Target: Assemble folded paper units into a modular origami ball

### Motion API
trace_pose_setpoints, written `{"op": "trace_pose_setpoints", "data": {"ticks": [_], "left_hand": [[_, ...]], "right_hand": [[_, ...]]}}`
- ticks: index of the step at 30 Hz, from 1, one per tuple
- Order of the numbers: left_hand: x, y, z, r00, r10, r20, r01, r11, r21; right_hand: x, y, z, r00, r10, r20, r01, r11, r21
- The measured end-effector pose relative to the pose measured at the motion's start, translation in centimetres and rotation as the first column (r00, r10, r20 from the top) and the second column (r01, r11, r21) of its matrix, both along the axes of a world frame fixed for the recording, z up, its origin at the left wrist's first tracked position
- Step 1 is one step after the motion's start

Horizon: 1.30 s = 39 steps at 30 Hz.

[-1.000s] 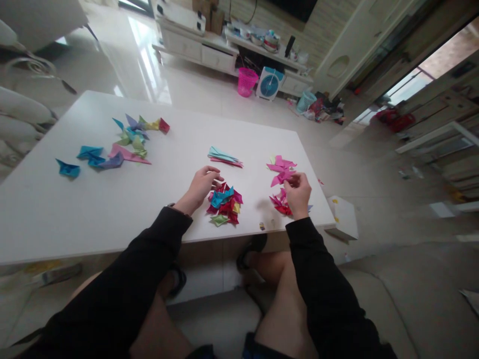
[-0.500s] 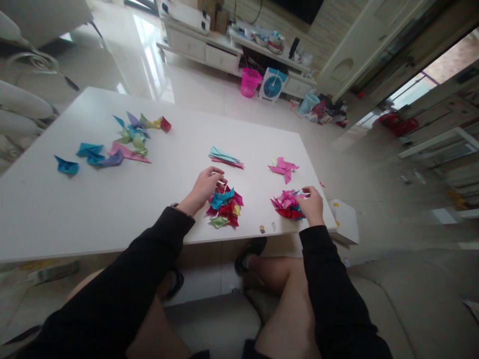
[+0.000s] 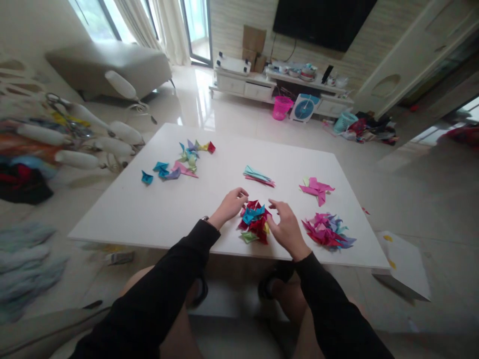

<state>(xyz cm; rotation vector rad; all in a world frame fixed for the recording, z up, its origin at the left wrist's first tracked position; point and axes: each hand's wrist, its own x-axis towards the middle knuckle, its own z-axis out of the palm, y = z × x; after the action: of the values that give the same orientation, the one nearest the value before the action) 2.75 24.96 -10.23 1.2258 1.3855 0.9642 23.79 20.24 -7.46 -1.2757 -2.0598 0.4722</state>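
A small heap of folded paper pieces (image 3: 254, 222), red, blue, green and yellow, lies near the front edge of the white table (image 3: 157, 209). My left hand (image 3: 232, 205) rests at the heap's left side with its fingers curled loosely over it, holding nothing that I can see. My right hand (image 3: 286, 228) lies at the heap's right side, fingers spread and touching the pieces. To the right sits a second heap of pink, red and purple pieces (image 3: 326, 232). Behind that lies a pink paper pinwheel (image 3: 317, 188).
A stack of folded teal and pink strips (image 3: 258, 177) lies mid-table. Scattered blue, green and purple folded shapes (image 3: 179, 162) sit at the far left. A white box (image 3: 406, 267) stands on the floor at the right. A pink basket (image 3: 281, 107) and fan are beyond.
My right hand has left the pink heap at the right and moved left to the mixed heap. The camera has tilted up, showing more of the room. My left hand has stayed put.
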Motion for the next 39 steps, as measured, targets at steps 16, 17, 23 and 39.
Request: {"op": "trace_pose_setpoints", "data": {"ticks": [16,17,23,39], "left_hand": [[-10.4,1.5,-5.3,0.442,0.191,-0.876,-0.323,0.945,0.043],[-10.4,1.8,-5.6,0.412,0.176,-0.894,-0.303,0.952,0.048],[-12.0,4.5,-6.7,0.342,0.037,-0.939,-0.191,0.981,-0.031],[-12.8,5.0,-5.8,0.380,0.204,-0.902,-0.244,0.963,0.115]], "right_hand": [[-11.4,-5.8,-1.0,0.543,0.698,0.467,-0.588,0.713,-0.383],[-11.4,-5.8,-1.1,0.540,0.700,0.467,-0.588,0.711,-0.386],[-10.1,-5.7,-0.9,0.553,0.693,0.462,-0.563,0.720,-0.406],[-7.5,-4.4,-0.1,0.661,0.630,0.408,-0.525,0.776,-0.350]]}}
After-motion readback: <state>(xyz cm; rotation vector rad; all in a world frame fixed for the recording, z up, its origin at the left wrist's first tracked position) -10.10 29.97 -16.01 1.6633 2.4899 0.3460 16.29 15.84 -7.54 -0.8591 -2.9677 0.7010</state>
